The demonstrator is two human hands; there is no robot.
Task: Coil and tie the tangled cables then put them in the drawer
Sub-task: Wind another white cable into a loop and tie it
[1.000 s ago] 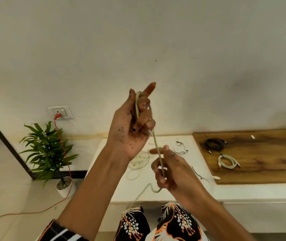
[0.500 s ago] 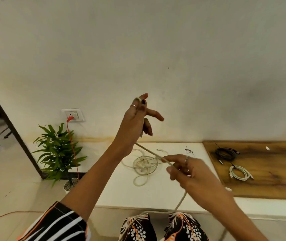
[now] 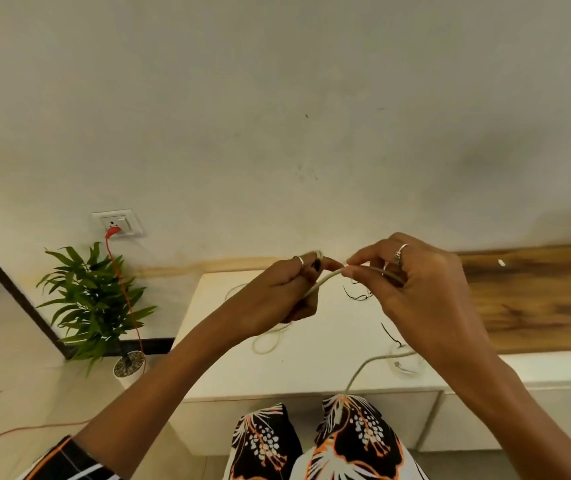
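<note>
Left hand (image 3: 277, 292) and right hand (image 3: 415, 289) raised fingertip to fingertip, each pinching the beige cable (image 3: 322, 283).

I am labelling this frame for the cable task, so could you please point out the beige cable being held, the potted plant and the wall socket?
beige cable (image 3: 324, 279), head view, on the stretch between the two hands.
potted plant (image 3: 95, 299), head view, on its green leaves.
wall socket (image 3: 118, 223), head view, on the white faceplate.

Left grip (image 3: 291, 289) and right grip (image 3: 412, 285) raised, both pinching, fingertips together.
</note>
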